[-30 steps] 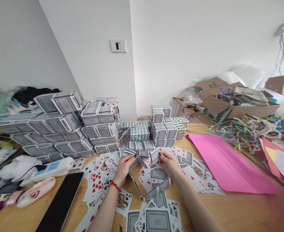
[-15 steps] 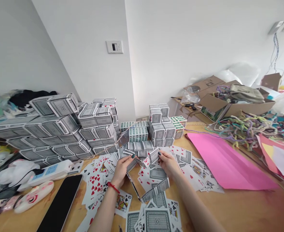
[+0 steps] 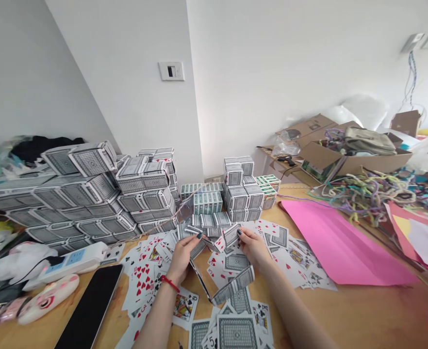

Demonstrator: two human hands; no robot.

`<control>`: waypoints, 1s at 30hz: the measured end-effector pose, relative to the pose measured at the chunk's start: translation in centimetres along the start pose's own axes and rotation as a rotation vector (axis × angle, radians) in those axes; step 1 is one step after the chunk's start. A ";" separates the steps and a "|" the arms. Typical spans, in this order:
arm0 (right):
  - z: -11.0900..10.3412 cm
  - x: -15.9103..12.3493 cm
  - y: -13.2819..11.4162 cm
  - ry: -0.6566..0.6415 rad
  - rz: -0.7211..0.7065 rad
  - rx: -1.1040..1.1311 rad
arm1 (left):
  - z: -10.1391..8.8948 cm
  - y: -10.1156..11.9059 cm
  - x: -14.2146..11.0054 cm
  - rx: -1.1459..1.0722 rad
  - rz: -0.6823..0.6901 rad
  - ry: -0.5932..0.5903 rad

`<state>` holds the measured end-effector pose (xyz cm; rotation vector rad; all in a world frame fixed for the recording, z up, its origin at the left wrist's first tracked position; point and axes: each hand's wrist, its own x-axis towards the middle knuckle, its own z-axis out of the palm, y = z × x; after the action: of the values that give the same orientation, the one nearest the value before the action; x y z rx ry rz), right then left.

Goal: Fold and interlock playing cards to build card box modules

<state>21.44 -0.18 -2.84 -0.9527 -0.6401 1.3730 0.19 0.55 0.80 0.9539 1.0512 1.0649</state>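
**Folded playing cards, held between two hands; grip unchanged, viewpoint slightly turned**

Head view.

Item: left hand (image 3: pixel 182 253), red band (image 3: pixel 170 283) at the wrist. Thumb and fingers pinched on a folded card strip (image 3: pixel 207 240), raised above the cards beneath.

Item: right hand (image 3: pixel 255 248). Thumb and fingers pinched on a grey-backed card (image 3: pixel 231 235), folded and tilted, just beside the left hand's piece. Whether the two pieces touch cannot be told.

Item: curved card strip (image 3: pixel 235 286), grey-backed, standing on edge below and between the hands. Its join to the held pieces is unclear.

Surroundings: loose cards (image 3: pixel 143 276), face up, beside the left forearm; a face-down card (image 3: pixel 238 332) nearest the wearer; stacked card blocks (image 3: pixel 92 162) at left rear; green-patterned blocks (image 3: pixel 207 202) behind the hands; pink sheet (image 3: pixel 345 247) at right; all on a wooden table (image 3: pixel 374 317).

Change, last second: the camera has swung a little to the right, so the scene sits further left. Both grips and the held pieces keep nearly the same arrangement. In judgement, the work stands at the same stage: careful two-handed handling of the folds, neither piece let go.
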 end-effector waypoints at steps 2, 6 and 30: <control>0.0 0.0 0.1 -0.020 0.012 -0.008 | 0.0 0.0 0.0 0.007 0.005 0.011; -0.1 0.1 0.3 -0.060 0.026 -0.012 | 0.0 -0.2 0.2 0.023 0.021 0.025; 1.0 -0.7 0.8 -0.155 -0.195 -0.534 | 0.0 -0.5 0.6 0.076 0.074 0.048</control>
<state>20.07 -0.71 -2.91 -1.1711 -1.2254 1.1259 0.41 1.02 0.23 1.0391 1.1098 1.1203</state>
